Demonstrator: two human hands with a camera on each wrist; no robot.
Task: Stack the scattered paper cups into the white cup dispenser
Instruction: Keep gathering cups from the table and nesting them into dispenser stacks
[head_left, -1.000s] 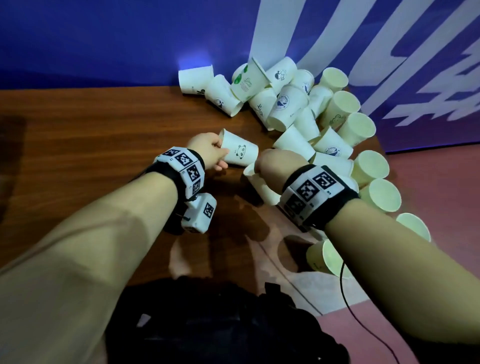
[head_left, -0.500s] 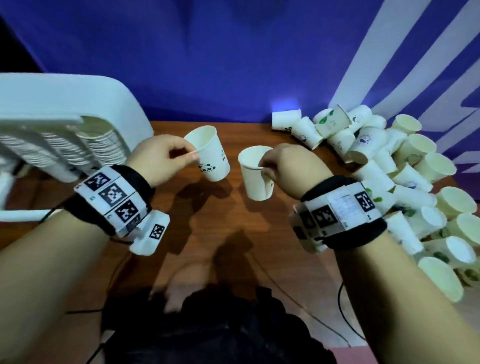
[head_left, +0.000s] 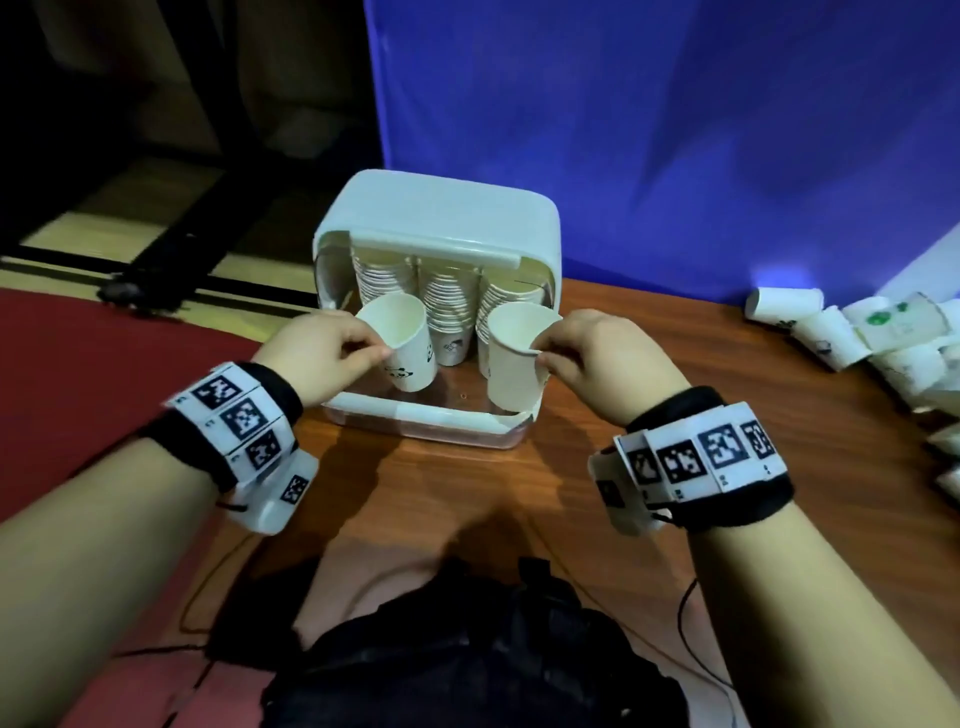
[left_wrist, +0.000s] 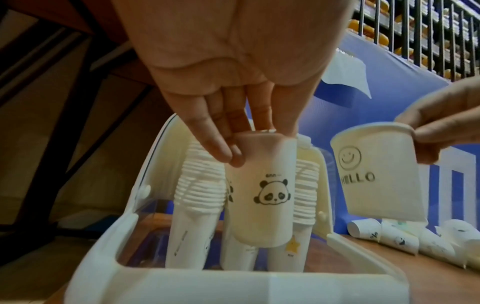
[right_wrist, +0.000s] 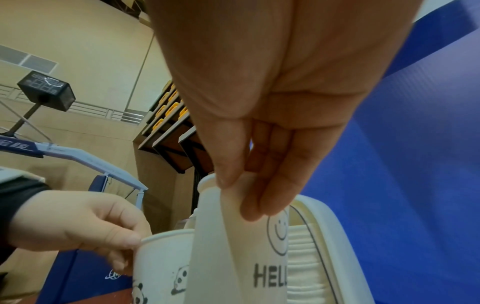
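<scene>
Panda cup (head_left: 402, 347) is pinched at its near rim by the left hand (head_left: 324, 353), thumb on the inside, fingers (left_wrist: 223, 144) down the outer wall. It hangs mouth-up, tilted slightly, just past the fingertips and in front of the left cup stack.

HELLO cup (head_left: 513, 358), with a smiley face print, is pinched the same way by the right hand (head_left: 597, 358): thumb over the rim, fingers (right_wrist: 267, 197) on the outside wall. It sits just beyond that hand, in front of the right stack, tilted a little. The two cups are side by side, apart, not touching.

White cup dispenser (head_left: 441, 218) stands directly ahead of both hands on the table (head_left: 727, 415), front open, base tray (head_left: 415, 415) under the held cups. Three stacks of nested cups (head_left: 447, 306) inside; the middle one is visible between the hands.

Scattered cups (head_left: 831, 332) lie on their sides well off to the outside of the right hand, against the blue backdrop (head_left: 675, 130).

Both wrists carry black bands with printed marker tags (head_left: 236, 415). Red floor (head_left: 78, 374) lies on the far side of the left hand.
</scene>
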